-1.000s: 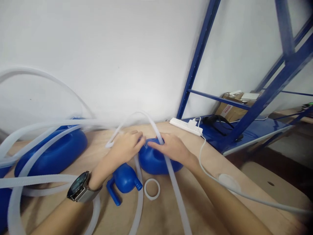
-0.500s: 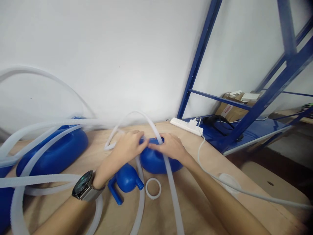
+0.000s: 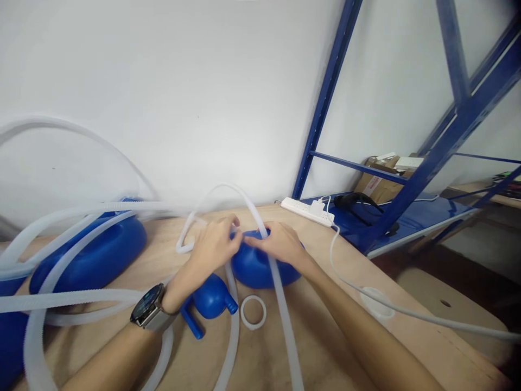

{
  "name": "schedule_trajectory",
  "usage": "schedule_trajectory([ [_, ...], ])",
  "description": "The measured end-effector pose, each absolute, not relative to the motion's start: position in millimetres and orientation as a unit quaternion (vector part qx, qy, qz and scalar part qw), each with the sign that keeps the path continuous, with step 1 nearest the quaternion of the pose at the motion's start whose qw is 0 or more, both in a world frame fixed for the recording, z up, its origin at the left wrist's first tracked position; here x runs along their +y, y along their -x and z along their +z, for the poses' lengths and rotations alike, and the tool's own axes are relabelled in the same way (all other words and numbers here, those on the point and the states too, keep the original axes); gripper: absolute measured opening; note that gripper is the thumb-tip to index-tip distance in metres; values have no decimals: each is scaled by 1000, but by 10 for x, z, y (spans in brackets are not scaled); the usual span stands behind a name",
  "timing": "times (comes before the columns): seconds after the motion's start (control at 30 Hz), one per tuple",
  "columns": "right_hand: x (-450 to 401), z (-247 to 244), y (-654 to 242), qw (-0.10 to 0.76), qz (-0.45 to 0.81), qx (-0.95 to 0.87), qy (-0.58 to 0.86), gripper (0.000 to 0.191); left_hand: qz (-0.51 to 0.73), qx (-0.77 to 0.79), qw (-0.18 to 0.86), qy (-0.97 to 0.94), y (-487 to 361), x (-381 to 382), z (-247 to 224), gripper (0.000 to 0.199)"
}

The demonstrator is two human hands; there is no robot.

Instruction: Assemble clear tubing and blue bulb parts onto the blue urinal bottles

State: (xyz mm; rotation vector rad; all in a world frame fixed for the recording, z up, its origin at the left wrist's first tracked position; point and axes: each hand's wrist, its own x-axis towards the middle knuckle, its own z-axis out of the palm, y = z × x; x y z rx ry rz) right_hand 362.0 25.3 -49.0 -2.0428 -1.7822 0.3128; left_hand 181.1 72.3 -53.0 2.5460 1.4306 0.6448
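A rounded blue container [image 3: 254, 271] rests on the wooden table, with both hands at its top. My left hand [image 3: 215, 241], with a watch on the wrist, has its fingers curled at the container's upper left; what its fingertips hold is hidden. My right hand [image 3: 279, 241] is curled over the top right, thumb reaching inward beside a translucent hose [image 3: 283, 309] that crosses the container. What it grips, if anything, cannot be made out. A small blue part with a spout [image 3: 211, 297] and a white ring [image 3: 253, 313] lie in front.
Translucent hoses [image 3: 81, 296] loop over another blue container [image 3: 101, 255] at the left. A white power strip [image 3: 307, 212] and its cable lie at the back right, near the blue shelf frame [image 3: 325, 103]. A round translucent lid [image 3: 376, 303] lies at the right.
My left hand has shifted slightly, its fingers lifted a little from the right hand, so a small gap shows between them. The whole view has moved slightly.
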Motion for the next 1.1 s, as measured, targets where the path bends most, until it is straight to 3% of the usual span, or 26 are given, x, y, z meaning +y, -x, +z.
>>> schedule_trajectory([
  [0.17,264,-474,-3689,208,117,-643,728,49,205,397,140,-884,-1591,822,-362,48],
  [0.3,347,-501,-3881,230,139,-631,728,42,226,377,107,-892,-1334,854,-138,59],
  [0.47,465,-574,-4141,250,137,-609,740,35,93,429,96,-893,-1073,1019,-176,71],
  [0.7,620,-711,-4430,281,60,-553,782,40,65,445,74,-890,-909,1200,-273,68],
  [0.87,655,-836,-4559,304,-40,-541,784,38,13,410,146,-900,-755,799,-27,55],
  [1.0,688,-937,-4652,350,-110,-542,756,60,4,347,197,-917,-659,332,79,36],
  [1.1,693,-1003,-4746,376,-197,-552,718,56,-12,332,194,-923,-732,154,-59,57],
])
